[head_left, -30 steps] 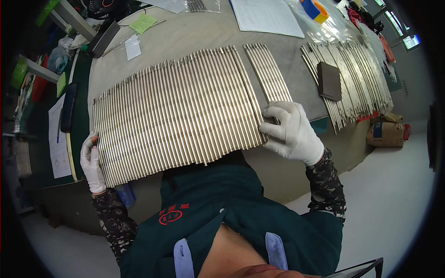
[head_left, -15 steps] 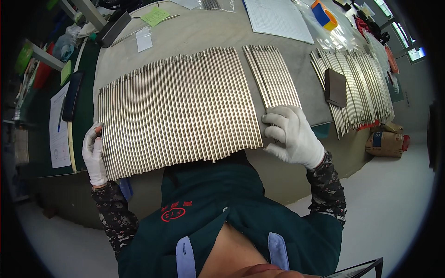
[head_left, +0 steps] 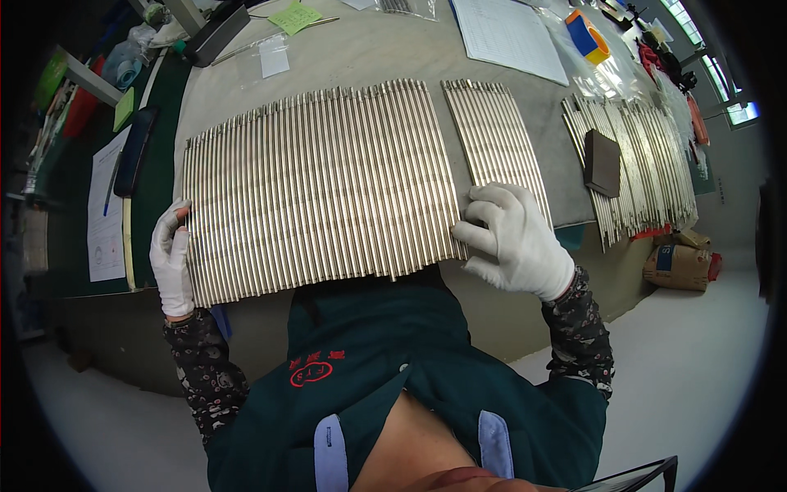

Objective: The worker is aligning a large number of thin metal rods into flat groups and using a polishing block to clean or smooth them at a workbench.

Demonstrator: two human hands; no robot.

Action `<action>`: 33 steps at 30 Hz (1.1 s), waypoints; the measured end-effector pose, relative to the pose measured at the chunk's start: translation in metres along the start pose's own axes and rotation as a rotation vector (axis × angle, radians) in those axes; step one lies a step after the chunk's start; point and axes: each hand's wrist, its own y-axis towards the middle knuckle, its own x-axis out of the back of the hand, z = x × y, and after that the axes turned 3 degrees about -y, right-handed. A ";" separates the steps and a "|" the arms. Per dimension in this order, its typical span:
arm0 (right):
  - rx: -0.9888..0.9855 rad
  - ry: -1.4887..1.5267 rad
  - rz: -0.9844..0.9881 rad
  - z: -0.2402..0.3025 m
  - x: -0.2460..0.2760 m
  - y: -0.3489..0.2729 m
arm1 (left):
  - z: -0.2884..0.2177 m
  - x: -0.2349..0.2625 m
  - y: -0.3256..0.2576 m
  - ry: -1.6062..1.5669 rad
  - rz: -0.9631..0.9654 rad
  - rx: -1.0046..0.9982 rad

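A wide row of slim silvery metal rods (head_left: 320, 189) lies side by side on the table in front of me. My left hand (head_left: 171, 266), in a white glove, lies along the row's left edge with its thumb and fingers apart. To the right, across a narrow gap, is a smaller group of the same rods (head_left: 496, 135). My right hand (head_left: 520, 246), also gloved, covers the near ends of that group. Its bent fingers are spread, and one fingertip meets the right edge of the wide row. Neither hand visibly grips a rod.
More rods (head_left: 648, 172) lie at the far right under a dark brown block (head_left: 602, 164). Behind are a printed sheet (head_left: 508, 37), a roll of tape (head_left: 587, 37) and green sticky notes (head_left: 294, 16). A dark phone (head_left: 136, 152) and paper (head_left: 106, 238) lie left.
My right hand's fingers have shifted from the small group's near ends toward the wide row, and one now touches its right edge. My left hand stays at the left edge.
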 end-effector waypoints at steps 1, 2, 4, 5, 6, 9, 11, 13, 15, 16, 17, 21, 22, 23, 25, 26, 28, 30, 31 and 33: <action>0.023 -0.026 0.018 0.002 0.001 0.003 | 0.003 0.001 -0.001 -0.017 -0.007 0.004; 0.024 -0.028 0.020 0.002 0.002 0.004 | 0.005 0.002 -0.001 -0.036 -0.012 0.006; 0.043 -0.026 0.048 0.002 0.005 0.005 | 0.002 0.000 0.000 -0.042 -0.010 -0.007; 0.049 -0.026 0.049 0.001 0.003 0.004 | 0.002 0.001 -0.001 -0.029 -0.006 -0.012; 0.028 0.004 0.024 0.000 0.000 0.002 | 0.003 0.001 -0.001 -0.015 -0.001 -0.018; 0.016 0.005 0.034 0.006 0.002 0.007 | 0.004 0.001 -0.001 -0.025 -0.002 -0.029; 0.023 -0.024 0.065 0.009 0.004 0.012 | 0.002 -0.001 0.000 -0.025 -0.003 -0.034; 0.039 -0.043 0.009 0.011 0.003 0.015 | 0.002 -0.002 0.000 -0.001 -0.003 -0.047; 0.060 -0.038 0.036 0.012 0.002 0.018 | -0.002 -0.005 0.000 0.000 0.000 -0.053; 0.079 -0.035 0.065 0.012 0.002 0.019 | -0.002 -0.004 -0.001 0.002 -0.003 -0.054; 0.080 -0.036 0.066 0.011 0.001 0.019 | -0.001 -0.004 -0.001 0.008 -0.007 -0.060; 0.050 -0.017 0.024 0.014 -0.002 0.022 | 0.000 -0.005 0.001 0.008 -0.010 -0.064; 0.064 -0.064 0.033 0.016 -0.002 0.024 | 0.000 -0.005 0.002 0.009 -0.008 -0.064; 0.067 -0.065 0.033 0.018 0.000 0.026 | 0.001 -0.005 0.001 0.008 -0.011 -0.064; 0.089 -0.048 0.034 0.021 0.003 0.030 | 0.001 -0.004 0.000 -0.002 -0.007 -0.071; 0.090 -0.051 0.034 0.020 0.001 0.029 | 0.002 -0.005 0.001 -0.004 -0.009 -0.074; 0.082 -0.037 0.058 0.018 -0.004 0.026 | 0.004 -0.005 0.002 0.013 0.002 -0.093; 0.081 -0.036 0.054 0.021 -0.004 0.028 | 0.004 -0.006 0.000 -0.008 -0.017 -0.076; 0.074 -0.035 0.052 0.023 -0.004 0.030 | 0.003 -0.007 0.000 -0.017 -0.021 -0.076; 0.088 -0.048 0.058 0.026 -0.002 0.033 | 0.005 -0.007 0.001 -0.034 -0.024 -0.069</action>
